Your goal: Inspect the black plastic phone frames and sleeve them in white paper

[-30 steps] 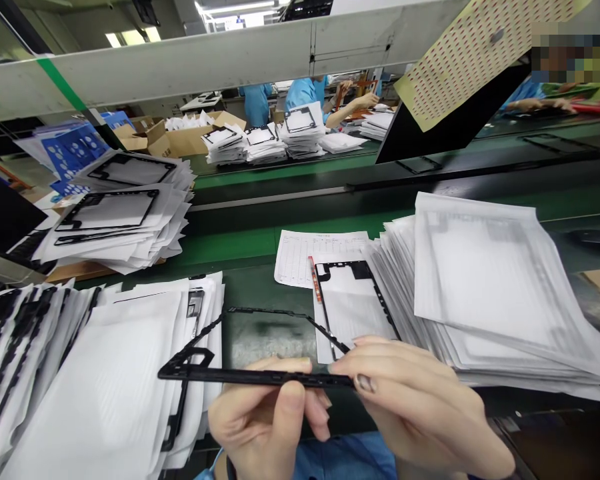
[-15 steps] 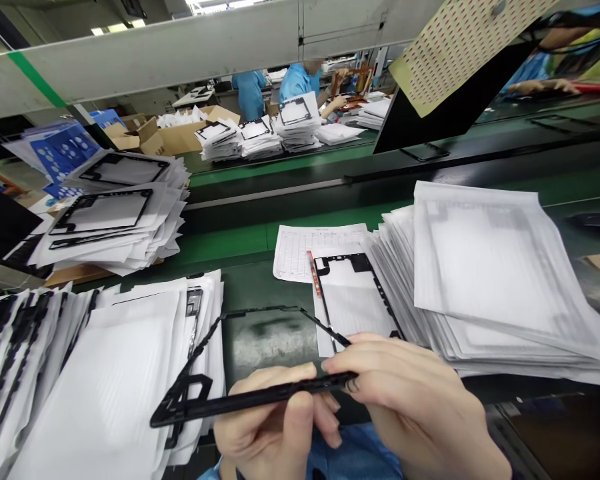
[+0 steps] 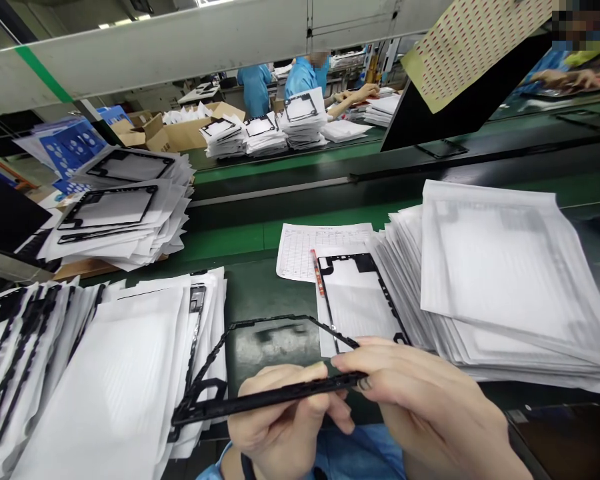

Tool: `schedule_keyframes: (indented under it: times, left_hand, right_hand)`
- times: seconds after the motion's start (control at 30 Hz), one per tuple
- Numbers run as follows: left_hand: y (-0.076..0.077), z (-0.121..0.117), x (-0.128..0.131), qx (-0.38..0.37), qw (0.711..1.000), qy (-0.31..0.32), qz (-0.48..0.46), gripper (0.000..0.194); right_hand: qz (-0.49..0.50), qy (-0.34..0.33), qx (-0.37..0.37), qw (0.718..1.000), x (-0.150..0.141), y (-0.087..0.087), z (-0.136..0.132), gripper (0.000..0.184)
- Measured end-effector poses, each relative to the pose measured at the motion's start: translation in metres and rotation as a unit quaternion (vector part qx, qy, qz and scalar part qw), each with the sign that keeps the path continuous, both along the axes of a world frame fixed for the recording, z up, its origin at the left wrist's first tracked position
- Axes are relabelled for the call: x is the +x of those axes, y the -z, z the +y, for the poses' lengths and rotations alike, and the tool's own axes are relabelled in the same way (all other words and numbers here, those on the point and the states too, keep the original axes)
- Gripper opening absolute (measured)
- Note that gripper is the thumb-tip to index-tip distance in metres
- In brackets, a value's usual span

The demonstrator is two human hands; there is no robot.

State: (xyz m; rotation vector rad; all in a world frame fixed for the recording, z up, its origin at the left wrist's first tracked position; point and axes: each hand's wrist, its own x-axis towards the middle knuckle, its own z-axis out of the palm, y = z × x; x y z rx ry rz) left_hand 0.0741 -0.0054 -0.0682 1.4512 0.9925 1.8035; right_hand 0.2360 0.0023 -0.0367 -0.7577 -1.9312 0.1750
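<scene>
Between both hands I hold a thin black rectangular frame (image 3: 275, 398), tilted so its near edge faces me. My left hand (image 3: 275, 427) pinches the middle of that near edge, thumb in front and fingers behind. At its right end my right hand (image 3: 420, 393) is closed on the corner, the fingertips partly hidden. Just beyond lies another black frame (image 3: 391, 303) on a white sheet, with a red pen-like stick (image 3: 317, 272) beside it. A printed form (image 3: 297, 250) lies behind these.
Stacked white sleeves (image 3: 490, 260) stand on the right. Sheets interleaved with black frames (image 3: 105, 373) fill the left, and another such pile (image 3: 115, 227) is behind. A dark panel (image 3: 465, 100) leans at the back right. Co-workers in blue (image 3: 300, 79) sit across the green bench (image 3: 235, 233).
The held frame has shifted slightly right in view, along with both hands, and its tilt has changed a little. Across the bench, a co-worker's arm now reaches out flat.
</scene>
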Motion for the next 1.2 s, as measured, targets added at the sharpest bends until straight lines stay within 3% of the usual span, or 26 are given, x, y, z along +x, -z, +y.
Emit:
schedule_keyframes:
  times: [0.1, 0.2, 0.3, 0.37, 0.4, 0.47, 0.57, 0.7, 0.8, 0.93, 1.0, 1.07, 1.2]
  left_hand:
    - [-0.006, 0.004, 0.001, 0.053, 0.998, 0.037, -0.003, 0.022]
    - [-0.010, 0.010, -0.001, 0.003, 1.000, 0.023, -0.019, 0.015]
    - [-0.009, 0.019, -0.008, -0.070, 0.997, 0.012, -0.040, 0.006]
    - [-0.007, 0.026, -0.016, -0.081, 0.994, -0.024, -0.072, 0.007]
    - [-0.005, 0.029, -0.020, -0.083, 0.991, -0.044, -0.090, 0.008]
    - [-0.003, 0.035, -0.026, -0.097, 0.987, -0.062, -0.111, 0.011]
    - [0.001, 0.042, -0.032, -0.118, 0.982, -0.069, -0.134, 0.014]
    - [0.004, 0.050, -0.032, -0.093, 0.981, -0.083, -0.150, 0.017]
    - [0.004, 0.053, -0.032, -0.079, 0.982, -0.093, -0.146, 0.015]
    - [0.005, 0.054, -0.035, -0.065, 0.982, -0.101, -0.148, 0.014]
    - [0.006, 0.055, -0.036, -0.063, 0.981, -0.109, -0.149, 0.012]
    - [0.006, 0.055, -0.038, -0.056, 0.980, -0.118, -0.148, 0.011]
    - [0.003, 0.055, -0.038, -0.046, 0.982, -0.097, -0.155, 0.006]
  right_hand:
    - [-0.023, -0.023, -0.013, 0.999, 0.002, 0.004, 0.001, 0.022]
    - [-0.015, -0.026, 0.001, 1.000, -0.001, 0.013, 0.007, 0.022]
    - [0.032, 0.006, 0.028, 0.999, 0.004, 0.032, 0.019, 0.010]
    - [0.050, 0.101, -0.004, 0.994, 0.016, 0.053, 0.028, 0.018]
    - [0.048, 0.192, -0.042, 0.979, 0.024, 0.066, 0.032, 0.016]
    - [0.028, 0.279, -0.111, 0.953, 0.038, 0.094, 0.039, 0.014]
    - [-0.036, 0.316, -0.193, 0.928, 0.044, 0.135, 0.047, 0.031]
    - [-0.127, 0.306, -0.297, 0.895, 0.025, 0.171, 0.054, 0.031]
    - [-0.174, 0.286, -0.351, 0.875, 0.011, 0.175, 0.061, 0.027]
    - [-0.192, 0.232, -0.379, 0.875, 0.016, 0.158, 0.061, 0.022]
    - [-0.184, 0.202, -0.378, 0.885, 0.028, 0.148, 0.051, 0.018]
    - [-0.169, 0.192, -0.371, 0.893, 0.043, 0.143, 0.036, 0.027]
    - [-0.136, 0.214, -0.365, 0.896, 0.067, 0.148, 0.006, 0.037]
